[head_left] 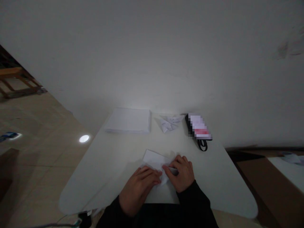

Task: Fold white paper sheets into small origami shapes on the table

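A folded sheet of white paper [155, 158] lies near the front of the white table, between my hands. My left hand [140, 185] rests on its lower left part, fingers bent together and gripping it there. On the right side, a raised flap of the sheet is pinched between the thumb and fingers of my right hand [182, 173]. The fingers of both hands cover the lower part of the paper, so its folds there are hidden.
A stack of white paper [129, 120] lies at the table's back left. Folded paper pieces [170, 123] sit beside it, then a phone [199, 126] with a black strap [202, 145]. The wall [152, 57] rises behind the table [99, 171]. A cardboard box [268, 177] stands at right.
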`<state>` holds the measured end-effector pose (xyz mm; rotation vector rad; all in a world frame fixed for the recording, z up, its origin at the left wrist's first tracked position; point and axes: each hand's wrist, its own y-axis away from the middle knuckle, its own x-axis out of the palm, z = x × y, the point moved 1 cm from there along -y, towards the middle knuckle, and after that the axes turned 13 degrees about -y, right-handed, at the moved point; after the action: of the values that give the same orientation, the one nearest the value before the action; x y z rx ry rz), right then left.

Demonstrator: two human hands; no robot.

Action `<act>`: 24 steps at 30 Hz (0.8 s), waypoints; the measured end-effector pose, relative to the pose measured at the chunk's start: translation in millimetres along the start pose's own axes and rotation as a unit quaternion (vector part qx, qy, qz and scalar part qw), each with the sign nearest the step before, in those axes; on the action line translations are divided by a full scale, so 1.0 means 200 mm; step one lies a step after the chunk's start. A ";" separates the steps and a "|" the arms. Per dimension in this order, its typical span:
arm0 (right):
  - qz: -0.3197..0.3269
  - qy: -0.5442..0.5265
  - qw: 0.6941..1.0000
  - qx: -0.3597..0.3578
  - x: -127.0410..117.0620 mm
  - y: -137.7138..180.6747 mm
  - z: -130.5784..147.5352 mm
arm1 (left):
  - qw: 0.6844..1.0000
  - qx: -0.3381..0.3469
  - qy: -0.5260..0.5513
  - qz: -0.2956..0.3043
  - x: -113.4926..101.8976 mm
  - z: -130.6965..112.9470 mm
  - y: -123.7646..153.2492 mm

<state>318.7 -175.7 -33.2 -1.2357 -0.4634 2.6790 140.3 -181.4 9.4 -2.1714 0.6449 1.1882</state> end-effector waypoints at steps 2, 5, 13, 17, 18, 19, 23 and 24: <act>-0.001 0.003 1.000 -0.004 0.00 0.00 0.00 | 1.000 0.003 0.023 -0.011 0.01 0.02 -0.02; 0.003 0.005 1.000 -0.005 0.00 -0.01 0.00 | 0.999 0.004 0.045 -0.018 0.01 0.04 -0.04; 0.002 0.003 1.000 0.009 0.00 0.01 0.01 | 0.999 0.028 -0.011 0.036 -0.04 0.03 -0.04; -0.023 -0.022 0.999 0.016 0.00 0.00 0.03 | 0.998 0.043 -0.021 0.038 -0.04 0.04 -0.04; -0.034 -0.033 0.999 0.018 -0.01 0.00 0.04 | 0.998 0.044 -0.021 0.040 -0.04 0.04 -0.04; -0.047 -0.053 0.997 0.021 -0.03 -0.01 0.05 | 0.998 0.042 -0.020 0.043 -0.04 0.04 -0.04; -0.134 -0.172 0.976 0.015 -0.10 0.04 0.12 | 0.998 0.038 -0.015 0.040 -0.05 0.04 -0.05; -0.159 -0.179 0.971 -0.005 -0.10 0.07 0.15 | 0.998 0.040 -0.015 0.037 -0.05 0.04 -0.05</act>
<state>309.5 -201.2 -5.3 -0.6076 -0.6597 2.6137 137.3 -168.0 17.7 -2.0763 0.7535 1.2106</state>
